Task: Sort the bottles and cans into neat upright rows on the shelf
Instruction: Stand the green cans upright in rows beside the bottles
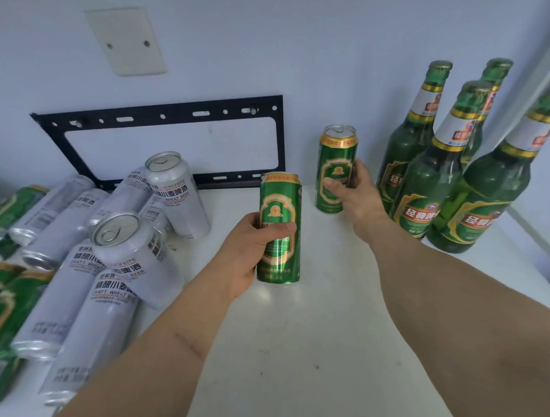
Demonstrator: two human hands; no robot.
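While each stands upright, left hand [250, 248] and right hand [358, 192] grip green-and-gold cans [279, 227]

Two bare forearms, no sleeves, no watch or rings, left hand [250, 245] with short trimmed nails, right hand [355, 192] likewise, thin scratch line along the left forearm [188, 345]
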